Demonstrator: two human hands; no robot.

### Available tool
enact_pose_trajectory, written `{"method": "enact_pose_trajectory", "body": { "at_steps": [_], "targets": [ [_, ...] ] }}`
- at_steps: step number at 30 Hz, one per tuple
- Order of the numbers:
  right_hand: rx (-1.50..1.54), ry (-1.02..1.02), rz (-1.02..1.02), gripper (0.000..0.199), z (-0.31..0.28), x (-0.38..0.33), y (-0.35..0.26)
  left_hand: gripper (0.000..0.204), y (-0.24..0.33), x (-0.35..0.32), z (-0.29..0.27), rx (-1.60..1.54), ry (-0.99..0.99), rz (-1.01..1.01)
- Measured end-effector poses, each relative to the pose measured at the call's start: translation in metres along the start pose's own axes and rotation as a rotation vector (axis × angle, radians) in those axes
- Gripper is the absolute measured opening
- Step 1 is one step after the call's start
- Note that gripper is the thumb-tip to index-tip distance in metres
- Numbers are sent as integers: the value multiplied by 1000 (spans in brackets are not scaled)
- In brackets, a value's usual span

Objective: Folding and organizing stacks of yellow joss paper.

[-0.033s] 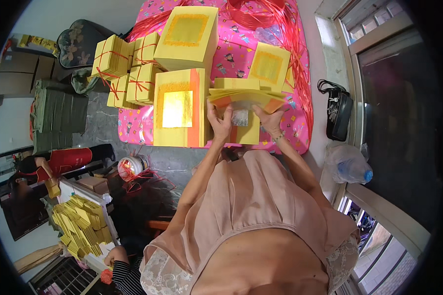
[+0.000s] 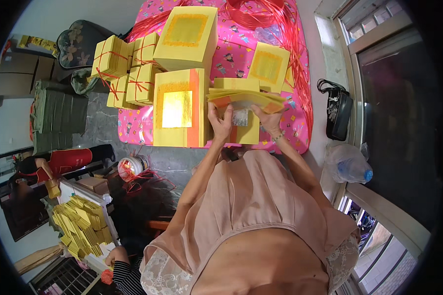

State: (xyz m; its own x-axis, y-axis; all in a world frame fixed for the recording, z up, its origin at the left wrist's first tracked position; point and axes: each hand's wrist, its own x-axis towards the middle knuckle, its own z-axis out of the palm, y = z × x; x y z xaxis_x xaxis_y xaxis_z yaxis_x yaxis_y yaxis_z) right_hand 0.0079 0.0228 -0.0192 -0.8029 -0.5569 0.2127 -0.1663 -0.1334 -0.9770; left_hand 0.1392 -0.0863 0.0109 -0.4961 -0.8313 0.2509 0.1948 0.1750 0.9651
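Observation:
Between both my hands is a thin stack of yellow paper sheets (image 2: 248,97), held up on edge and slightly bowed. My left hand (image 2: 220,123) grips its left end, thumb on the near side. At the right end my right hand (image 2: 269,120) closes around it the same way, a bracelet on the wrist. Below and between the hands lies yellow paper with a silver square (image 2: 240,118) and an orange strip. Close to my left hand stands a tall stack of yellow paper (image 2: 179,135), topped by a shiny gold square and an orange band.
On the pink patterned tablecloth (image 2: 231,61) sit another tall paper stack (image 2: 187,29), red-tied bundles (image 2: 142,83), loose yellow sheets (image 2: 269,66) and red strings (image 2: 258,14). A window ledge with a black bag (image 2: 337,115) borders the right. People work at a paper-covered table (image 2: 106,211) at lower left.
The sheets in my hands show a slightly different tilt and fan, with their top edge less spread. At the left, the person in the red apron has shifted a little.

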Motion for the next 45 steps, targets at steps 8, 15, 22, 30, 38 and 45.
{"method": "enact_pose_trajectory", "body": {
  "at_steps": [8,15,22,30,38,45],
  "targets": [
    [-108,-132,-15,32,7,19,-35,25,9,7,10,-179,78,-117],
    [-173,-120,25,30,2,26,-32,23,14,19,14,60,32,-126],
    [98,-428,296,71,-7,15,-72,33,36,27,25,333,167,-66],
    [516,-346,335,63,16,4,-73,24,55,28,27,199,-140,-267],
    [42,-266,166,62,24,0,-91,20,82,18,30,19,-140,-422],
    [129,-277,231,76,17,0,-100,18,92,18,31,1,-146,-540]
  ]
}}
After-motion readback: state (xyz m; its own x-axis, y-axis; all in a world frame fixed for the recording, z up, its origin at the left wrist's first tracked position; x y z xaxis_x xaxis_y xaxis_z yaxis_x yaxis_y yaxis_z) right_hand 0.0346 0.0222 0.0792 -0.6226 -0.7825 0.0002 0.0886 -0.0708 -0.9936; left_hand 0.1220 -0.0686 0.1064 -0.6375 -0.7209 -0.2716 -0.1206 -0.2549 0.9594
